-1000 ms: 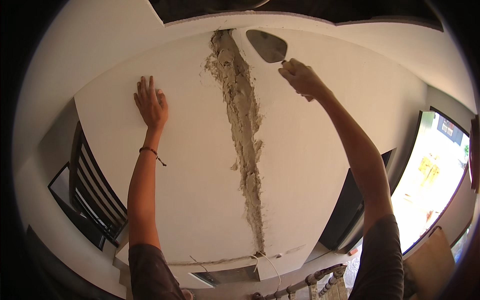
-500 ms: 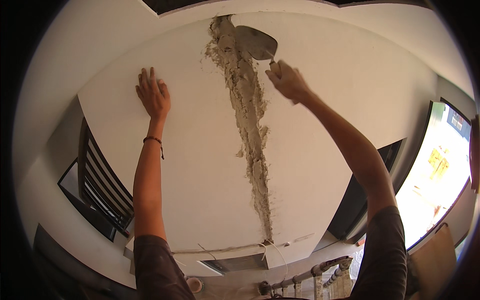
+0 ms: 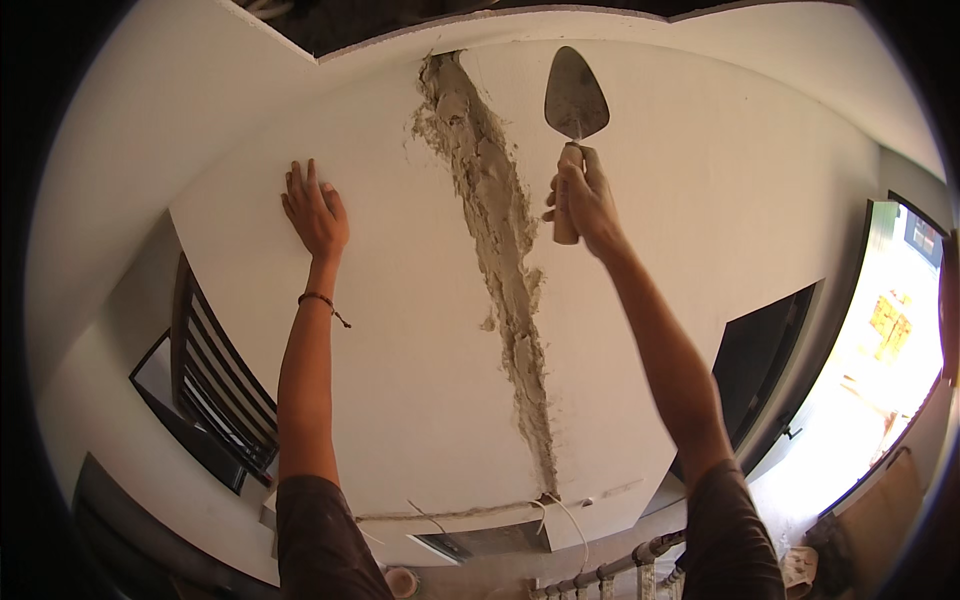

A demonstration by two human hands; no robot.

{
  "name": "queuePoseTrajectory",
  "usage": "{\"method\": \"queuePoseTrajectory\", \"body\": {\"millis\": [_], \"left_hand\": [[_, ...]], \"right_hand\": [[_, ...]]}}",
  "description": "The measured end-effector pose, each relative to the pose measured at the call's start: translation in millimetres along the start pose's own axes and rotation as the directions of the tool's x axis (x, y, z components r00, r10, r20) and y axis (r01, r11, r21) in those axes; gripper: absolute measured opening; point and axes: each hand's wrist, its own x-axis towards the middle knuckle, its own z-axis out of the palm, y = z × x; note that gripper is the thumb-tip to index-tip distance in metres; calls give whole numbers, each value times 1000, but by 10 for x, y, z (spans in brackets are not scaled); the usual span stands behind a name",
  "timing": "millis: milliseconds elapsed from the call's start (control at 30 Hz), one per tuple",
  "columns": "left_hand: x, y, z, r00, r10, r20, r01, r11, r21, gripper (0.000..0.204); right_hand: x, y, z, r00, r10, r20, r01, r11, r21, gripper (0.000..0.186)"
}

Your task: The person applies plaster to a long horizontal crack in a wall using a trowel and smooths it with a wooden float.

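A long, rough strip of grey-brown plaster [image 3: 505,240] runs down the white wall [image 3: 395,380] from its top edge. My left hand [image 3: 316,210] lies with spread fingers against the wall, left of the strip, a dark cord bracelet on that wrist. My right hand [image 3: 585,195] is closed around the wooden handle of a trowel, right of the strip. The trowel [image 3: 576,95] has its metal blade pointing up, beside the top of the plaster; whether the blade touches the wall I cannot tell.
A jagged-edged dark opening [image 3: 480,14] is above. Slatted dark railings [image 3: 220,380] are at left, a dark opening [image 3: 760,360] and a bright doorway [image 3: 880,330] at right. Loose white cables [image 3: 570,525] hang at the wall's foot above a wooden banister [image 3: 630,560].
My right hand has moved down, turning the trowel so its blade points straight up, away from the strip it overlapped half a second ago. My left hand still rests on the wall.
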Motion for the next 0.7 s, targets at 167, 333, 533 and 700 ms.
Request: {"method": "queuePoseTrajectory", "body": {"millis": [167,333,533,700], "left_hand": [[21,47,9,1000,11,-3,-11,1000,-15,48],[9,31,-21,1000,3,23,-3,1000,-17,48],[9,17,-35,998,-17,53,19,1000,-25,49],[59,70,3,998,13,54,-13,1000,10,50]], "right_hand": [[9,315,556,973,-130,-193,151,984,99,37],[-115,306,774,961,-62,-270,126,965,229,35],[-117,459,892,994,-68,-88,67,998,-5,35],[206,497,779,992,2,-129,-2,1000,1,37]]}}
